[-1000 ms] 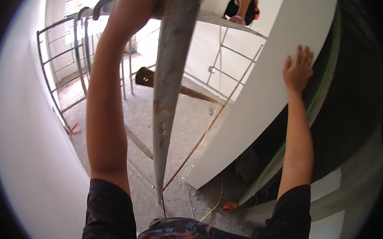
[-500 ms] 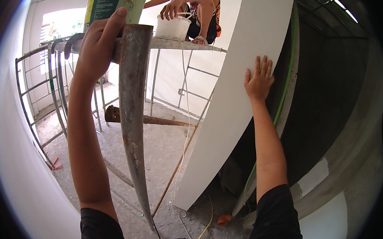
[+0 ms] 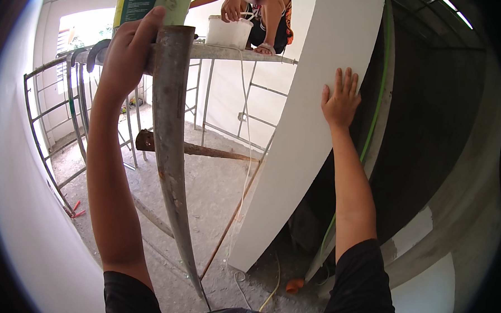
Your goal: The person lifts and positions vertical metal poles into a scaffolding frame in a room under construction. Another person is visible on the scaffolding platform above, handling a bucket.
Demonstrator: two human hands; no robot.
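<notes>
In the head view, the left hand (image 3: 129, 53) sits curled, thumb upward, just beside the top end of a grey metal pipe (image 3: 172, 119); its fingers are hidden, so I cannot tell whether they grasp the pipe or the platform (image 3: 227, 53) behind. The right hand (image 3: 341, 102) is unclenched, palm laid against a white panel (image 3: 304, 136), which stands to the right of the pipe.

To brace well here, I would spread the right palm fully on the panel, back from its edge, share weight between both arms, and leave the left thumb clear of the green container (image 3: 156, 4) just above it.

Counted: two hands of the wearer, one grey pipe, one white panel, one green container, one white bucket (image 3: 228, 33), one rusty tube (image 3: 206, 150) behind the pipe, one orange fitting (image 3: 294, 286) low down, and one crouching co-worker (image 3: 274, 17) on the platform
</notes>
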